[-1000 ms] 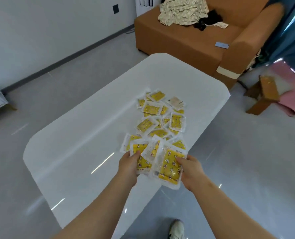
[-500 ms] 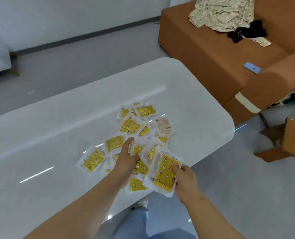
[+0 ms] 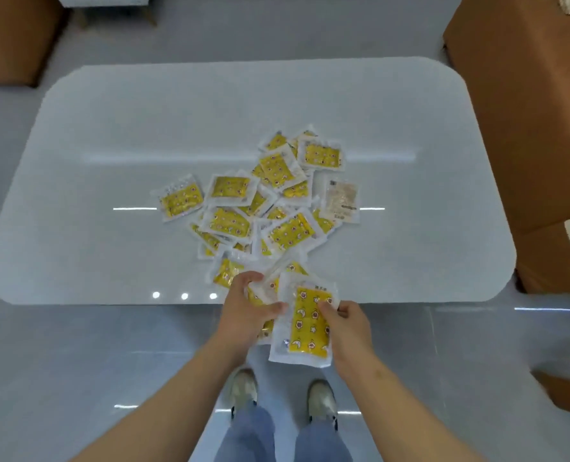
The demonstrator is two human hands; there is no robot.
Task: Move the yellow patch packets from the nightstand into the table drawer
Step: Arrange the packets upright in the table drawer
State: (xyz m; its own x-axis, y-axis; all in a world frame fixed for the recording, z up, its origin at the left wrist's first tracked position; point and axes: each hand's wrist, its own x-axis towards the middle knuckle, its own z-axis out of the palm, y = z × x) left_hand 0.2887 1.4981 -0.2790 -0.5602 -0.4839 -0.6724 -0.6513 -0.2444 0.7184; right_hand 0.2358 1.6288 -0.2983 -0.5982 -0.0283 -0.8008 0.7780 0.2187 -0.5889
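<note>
Several yellow patch packets (image 3: 260, 201) lie scattered in a loose pile on the glossy white table (image 3: 110, 135), near its front edge. One packet (image 3: 342, 200) at the pile's right shows its pale back. My right hand (image 3: 347, 331) grips a stack of yellow packets (image 3: 308, 325) by its right edge, held over the table's front edge. My left hand (image 3: 248, 308) closes on the left side of the same bunch, thumb on top. No drawer is in view.
A brown sofa (image 3: 523, 105) stands close to the table's right end, and another brown piece of furniture (image 3: 13, 35) at the far left. Grey glossy floor surrounds the table. My feet (image 3: 322, 400) stand just in front of it.
The camera has swung round to face the table's long side. Both hands have drawn the bunch of packets back towards the front edge, and the pile on the table is more spread out.
</note>
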